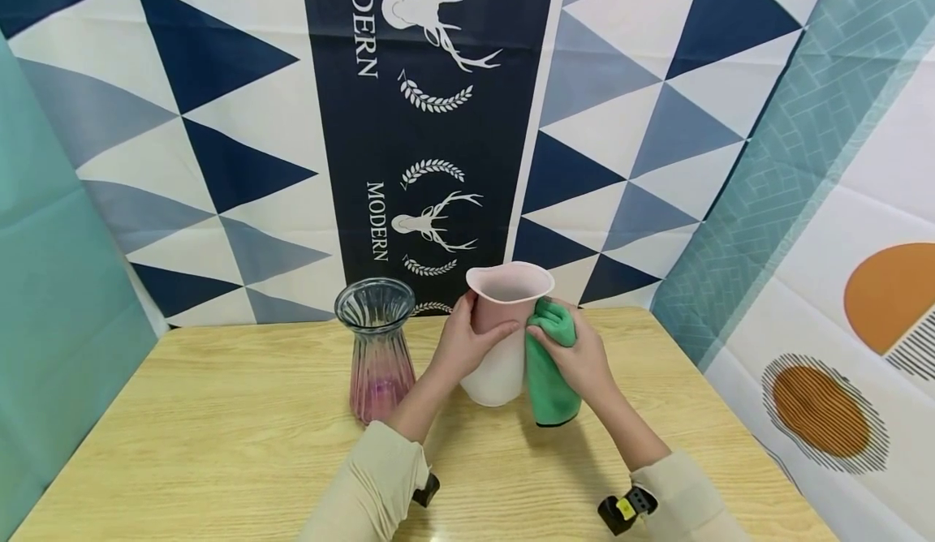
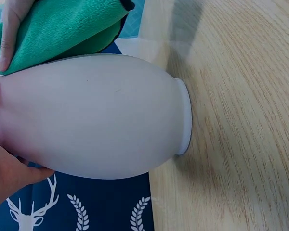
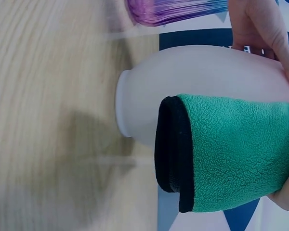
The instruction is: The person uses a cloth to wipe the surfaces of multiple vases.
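Note:
A ceramic vase (image 1: 493, 376), pink at the neck and white below with a wavy rim, stands upright in front of me. My left hand (image 1: 465, 346) grips its neck from the left, thumb across the front. On the right side, my right hand (image 1: 582, 357) holds a folded green cloth (image 1: 551, 388) with dark edging against the vase. In the right wrist view the cloth (image 3: 236, 149) hangs down along the vase and covers part of its body. The vase's narrow foot (image 2: 184, 116) is right at the tabletop in the left wrist view.
A ribbed glass vase (image 1: 378, 355), bluish grey at the top and pink at the bottom, stands left of my left hand on the wooden table (image 1: 219, 412). Behind the table hangs a patterned backdrop (image 1: 431, 144), with more fabric along both sides.

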`<state>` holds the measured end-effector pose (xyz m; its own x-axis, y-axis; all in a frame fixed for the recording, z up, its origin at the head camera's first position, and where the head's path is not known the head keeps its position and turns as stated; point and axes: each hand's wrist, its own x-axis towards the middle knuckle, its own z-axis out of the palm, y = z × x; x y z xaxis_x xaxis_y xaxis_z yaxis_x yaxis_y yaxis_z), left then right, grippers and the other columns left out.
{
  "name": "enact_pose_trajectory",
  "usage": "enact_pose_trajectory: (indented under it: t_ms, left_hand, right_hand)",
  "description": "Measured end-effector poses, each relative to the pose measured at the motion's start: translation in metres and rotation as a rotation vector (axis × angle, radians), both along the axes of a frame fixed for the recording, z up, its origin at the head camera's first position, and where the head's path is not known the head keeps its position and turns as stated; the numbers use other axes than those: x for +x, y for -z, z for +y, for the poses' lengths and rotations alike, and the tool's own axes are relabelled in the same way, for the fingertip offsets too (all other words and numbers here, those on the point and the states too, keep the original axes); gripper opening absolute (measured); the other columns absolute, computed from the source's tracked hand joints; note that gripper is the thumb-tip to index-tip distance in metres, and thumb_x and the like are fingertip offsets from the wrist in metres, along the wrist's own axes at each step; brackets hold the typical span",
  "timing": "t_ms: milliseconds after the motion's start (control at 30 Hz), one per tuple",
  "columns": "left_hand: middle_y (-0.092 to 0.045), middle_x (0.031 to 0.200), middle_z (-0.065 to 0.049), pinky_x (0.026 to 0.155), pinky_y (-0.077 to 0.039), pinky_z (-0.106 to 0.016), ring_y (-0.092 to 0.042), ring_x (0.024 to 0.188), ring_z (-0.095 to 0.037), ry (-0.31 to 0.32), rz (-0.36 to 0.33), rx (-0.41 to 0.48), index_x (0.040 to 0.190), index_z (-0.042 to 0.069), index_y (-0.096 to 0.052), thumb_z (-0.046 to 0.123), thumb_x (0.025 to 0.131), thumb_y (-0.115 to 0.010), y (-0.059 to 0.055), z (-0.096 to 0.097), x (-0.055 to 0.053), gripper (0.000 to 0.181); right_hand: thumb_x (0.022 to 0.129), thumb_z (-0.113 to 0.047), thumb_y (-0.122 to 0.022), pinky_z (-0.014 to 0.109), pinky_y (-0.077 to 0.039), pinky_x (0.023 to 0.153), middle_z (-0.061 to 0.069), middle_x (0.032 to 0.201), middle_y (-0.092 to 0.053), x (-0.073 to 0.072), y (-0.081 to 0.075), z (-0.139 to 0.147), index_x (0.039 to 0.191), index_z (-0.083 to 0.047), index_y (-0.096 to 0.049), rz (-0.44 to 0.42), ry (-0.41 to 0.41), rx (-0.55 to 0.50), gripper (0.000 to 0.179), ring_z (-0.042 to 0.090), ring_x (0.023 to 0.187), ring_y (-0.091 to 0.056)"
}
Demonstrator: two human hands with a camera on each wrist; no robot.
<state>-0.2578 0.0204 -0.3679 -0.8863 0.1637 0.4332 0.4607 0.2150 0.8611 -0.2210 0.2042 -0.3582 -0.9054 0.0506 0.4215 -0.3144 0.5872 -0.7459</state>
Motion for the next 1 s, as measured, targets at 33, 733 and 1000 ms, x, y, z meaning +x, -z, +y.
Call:
enact_pose_trajectory:
  t_ms: [33, 733, 1000]
  left_hand:
    - [-0.05, 0.13, -0.013, 0.099, -0.044, -0.043, -0.051, 0.118, -0.025, 0.0, 0.0, -0.002, 0.138, 0.01, -0.039, 0.033, 0.079, -0.075, 0.0, 0.0, 0.0, 0.073]
    - [-0.047, 0.134, -0.01, 0.102, -0.042, -0.043, -0.049, 0.122, -0.024, 0.023, -0.051, 0.009, 0.141, 0.014, -0.036, 0.037, 0.079, -0.074, 0.001, -0.001, -0.001, 0.077]
    - [-0.046, 0.135, -0.011, 0.103, -0.041, -0.044, -0.049, 0.123, -0.025, 0.032, -0.053, 0.014, 0.141, 0.013, -0.035, 0.036, 0.079, -0.074, 0.002, -0.001, -0.001, 0.076]
  right_hand:
    - [0.083, -0.03, -0.071, 0.049, -0.047, 0.093, 0.013, 0.13, -0.055, 0.0, 0.002, 0.001, 0.134, -0.013, -0.048, -0.001, -0.002, 0.003, 0.058, 0.031, 0.117, -0.054]
    - [0.085, -0.035, -0.067, 0.05, -0.041, 0.101, 0.011, 0.137, -0.05, -0.001, 0.048, 0.018, 0.137, -0.016, -0.043, -0.14, -0.052, -0.03, 0.061, 0.03, 0.126, -0.047]
    - [0.085, -0.032, -0.068, 0.05, -0.041, 0.101, 0.011, 0.137, -0.05, -0.001, 0.057, 0.02, 0.138, -0.015, -0.042, -0.133, -0.079, -0.049, 0.062, 0.03, 0.126, -0.047]
